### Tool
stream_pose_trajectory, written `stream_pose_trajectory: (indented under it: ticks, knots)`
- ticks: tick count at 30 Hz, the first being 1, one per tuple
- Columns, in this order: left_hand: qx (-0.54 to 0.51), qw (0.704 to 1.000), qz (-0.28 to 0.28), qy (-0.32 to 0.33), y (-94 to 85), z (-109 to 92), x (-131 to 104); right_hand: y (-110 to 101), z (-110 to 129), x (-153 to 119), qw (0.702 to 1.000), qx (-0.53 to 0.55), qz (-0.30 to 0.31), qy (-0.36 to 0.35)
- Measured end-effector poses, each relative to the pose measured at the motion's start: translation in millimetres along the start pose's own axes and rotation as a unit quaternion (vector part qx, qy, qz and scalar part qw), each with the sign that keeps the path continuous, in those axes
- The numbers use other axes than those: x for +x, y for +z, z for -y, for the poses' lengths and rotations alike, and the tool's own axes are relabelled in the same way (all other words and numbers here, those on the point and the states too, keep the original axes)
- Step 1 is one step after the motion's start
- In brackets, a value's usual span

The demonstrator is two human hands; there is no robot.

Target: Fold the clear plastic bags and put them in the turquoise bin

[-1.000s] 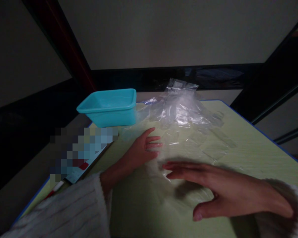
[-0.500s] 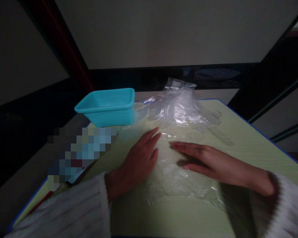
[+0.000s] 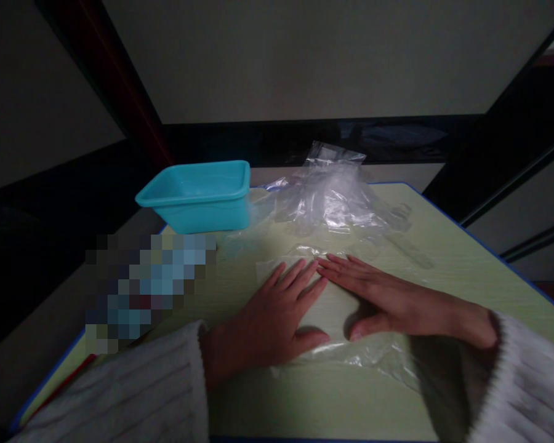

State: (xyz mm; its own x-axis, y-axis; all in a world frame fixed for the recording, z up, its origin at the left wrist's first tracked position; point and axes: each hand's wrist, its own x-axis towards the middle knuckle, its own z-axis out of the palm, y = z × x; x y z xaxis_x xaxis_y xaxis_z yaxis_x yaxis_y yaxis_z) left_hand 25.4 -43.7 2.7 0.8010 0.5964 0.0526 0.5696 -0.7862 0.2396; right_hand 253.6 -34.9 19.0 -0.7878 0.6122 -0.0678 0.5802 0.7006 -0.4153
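Resting my left hand (image 3: 277, 320) and right hand (image 3: 382, 296) on clear plastic film (image 3: 335, 315), grip released, I judge it light, limp, slippery, best pinched by its near edge.

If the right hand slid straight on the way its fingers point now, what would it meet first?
Most likely the left hand: the right hand points toward it, and the two look touching or nearly so, though this single view leaves the exact gap unclear.
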Motion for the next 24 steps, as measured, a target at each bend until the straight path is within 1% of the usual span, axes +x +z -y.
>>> stream_pose_trajectory:
  ticks: [5,7,10,12,14,16,18,21,24]
  knots:
    - [-0.012,1.000,-0.004,0.009,0.3,3,-1,-5,-2,-4,0.998,0.039,0.046,0.019]
    - [-0.018,1.000,-0.006,0.013,0.5,3,-2,-6,-3,-6,0.997,0.049,0.058,0.014]
    - [-0.016,1.000,0.008,0.010,-0.6,3,-3,-8,-3,-11,0.996,0.070,0.059,-0.004]
    - [-0.018,1.000,0.014,0.009,-2.3,2,-4,-12,-1,-13,0.995,0.087,0.040,0.000]
    - [-0.018,1.000,0.016,0.010,-4.4,0,-5,-16,2,-13,0.996,0.093,0.008,0.018]
    - [-0.008,1.000,0.015,0.013,-6.4,-3,-7,-18,4,-11,0.995,0.081,-0.033,0.037]
    - [0.000,1.000,0.002,0.019,-7.7,-4,-7,-19,4,-7,0.995,0.059,-0.069,0.051]
    - [-0.003,0.999,-0.048,0.008,-6.9,-3,-5,-15,0,-1,0.993,0.019,-0.102,0.053]
    - [-0.030,0.990,-0.124,-0.053,-2.4,6,1,-9,-4,3,0.992,-0.020,-0.119,0.045]
